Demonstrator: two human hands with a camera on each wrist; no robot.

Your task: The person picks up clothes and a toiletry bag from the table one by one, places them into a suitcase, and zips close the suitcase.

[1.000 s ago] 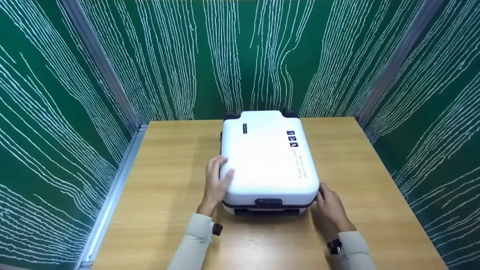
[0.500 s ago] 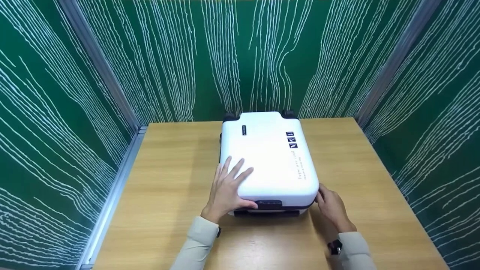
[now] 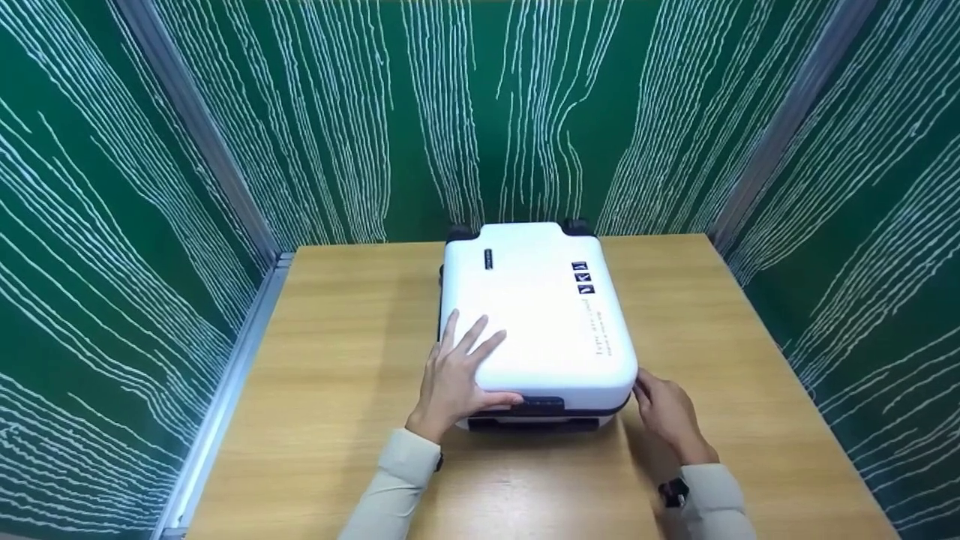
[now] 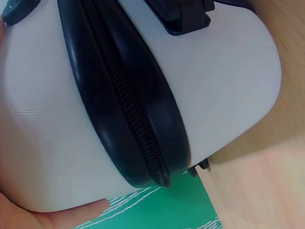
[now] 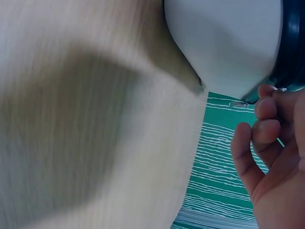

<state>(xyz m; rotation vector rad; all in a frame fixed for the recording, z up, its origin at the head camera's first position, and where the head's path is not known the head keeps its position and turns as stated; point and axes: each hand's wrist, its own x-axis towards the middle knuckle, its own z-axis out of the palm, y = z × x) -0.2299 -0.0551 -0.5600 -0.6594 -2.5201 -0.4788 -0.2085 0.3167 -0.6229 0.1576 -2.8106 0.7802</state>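
A white hard-shell suitcase (image 3: 536, 322) lies flat on the wooden table, its wheels toward the back wall. My left hand (image 3: 450, 379) rests on its near left corner, fingers spread over the top and thumb along the front edge beside the dark handle (image 3: 541, 406). A black-edged zipper (image 4: 126, 95) runs round the case in the left wrist view; its teeth are closed along the stretch shown. At the near right side my right hand (image 3: 667, 411) pinches a small metal zipper pull (image 5: 282, 89) between thumb and finger, the other fingers curled below it.
The wooden table (image 3: 330, 360) extends on both sides of the case. Green walls (image 3: 435, 112) with white wavy lines enclose it at the back and sides, joined by metal posts (image 3: 202, 135). Black wheels (image 3: 577, 227) stand at the case's far end.
My left hand has moved from the suitcase's left side onto its near left corner, fingers now spread on top. The right hand has stayed nearly in place at the right side.
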